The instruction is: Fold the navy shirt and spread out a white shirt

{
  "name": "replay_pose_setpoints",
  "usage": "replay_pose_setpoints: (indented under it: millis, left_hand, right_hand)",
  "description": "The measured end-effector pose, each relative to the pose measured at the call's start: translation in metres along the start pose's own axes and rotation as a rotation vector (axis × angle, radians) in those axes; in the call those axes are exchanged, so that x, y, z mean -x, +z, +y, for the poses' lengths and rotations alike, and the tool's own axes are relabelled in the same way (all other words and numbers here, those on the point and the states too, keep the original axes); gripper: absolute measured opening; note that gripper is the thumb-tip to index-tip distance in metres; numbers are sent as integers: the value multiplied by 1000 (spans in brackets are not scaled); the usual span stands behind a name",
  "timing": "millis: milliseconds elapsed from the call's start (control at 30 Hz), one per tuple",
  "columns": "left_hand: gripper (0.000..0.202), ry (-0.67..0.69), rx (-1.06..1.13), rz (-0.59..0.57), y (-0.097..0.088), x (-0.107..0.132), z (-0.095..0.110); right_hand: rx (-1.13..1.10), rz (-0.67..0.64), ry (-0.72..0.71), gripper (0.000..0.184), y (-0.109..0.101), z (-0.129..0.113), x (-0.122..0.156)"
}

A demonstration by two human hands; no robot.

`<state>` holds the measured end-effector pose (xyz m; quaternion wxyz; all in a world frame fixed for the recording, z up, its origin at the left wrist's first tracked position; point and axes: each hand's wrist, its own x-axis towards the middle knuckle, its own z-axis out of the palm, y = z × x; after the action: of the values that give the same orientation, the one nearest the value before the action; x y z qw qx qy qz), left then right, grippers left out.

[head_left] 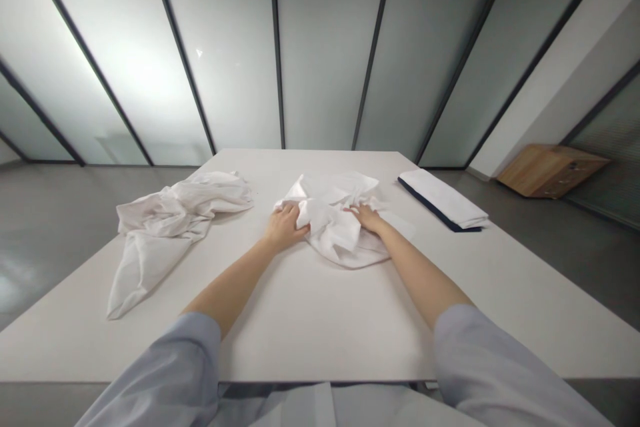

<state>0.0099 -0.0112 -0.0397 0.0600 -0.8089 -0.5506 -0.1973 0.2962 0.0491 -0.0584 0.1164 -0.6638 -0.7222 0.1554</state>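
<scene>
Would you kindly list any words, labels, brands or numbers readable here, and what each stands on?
None: no print shows on the crumpled white cloth touched by the left hand and right hand, the loose cloth beside it, the folded stack, the table or the wooden cabinet.

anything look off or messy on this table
Nothing spilled or damaged. One white cloth sprawls crumpled by the table's left edge, unlike the folded cloth on the right. The left hand and right hand are on another crumpled cloth mid-table.

Both arms stretched forward, left hand (284, 227) curled, knuckles up, right hand (369, 217) flat, palm down
</scene>
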Motion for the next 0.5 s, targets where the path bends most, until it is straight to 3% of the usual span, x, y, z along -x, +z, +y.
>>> replay_pose_setpoints:
  millis: [67, 133, 233, 367, 500]
  left_hand:
    - [78, 36, -45, 113, -2, 2, 5]
    - [97, 93, -80, 143, -4, 2, 7]
    - [107, 193, -70, 9, -6, 1, 7]
    - [100, 249, 31, -246, -5, -5, 6]
    - [79, 263, 95, -305, -5, -11, 6]
  right_hand:
    - [-32, -49, -162, 48, 8, -17, 3]
    - [-138, -112, -388, 40, 15, -33, 7]
    - [-371, -274, -648, 32, 21, -50, 16]
    - [-561, -406, -647, 23, 24, -62, 24]
    - [-680, -365, -489, 20, 23, -67, 25]
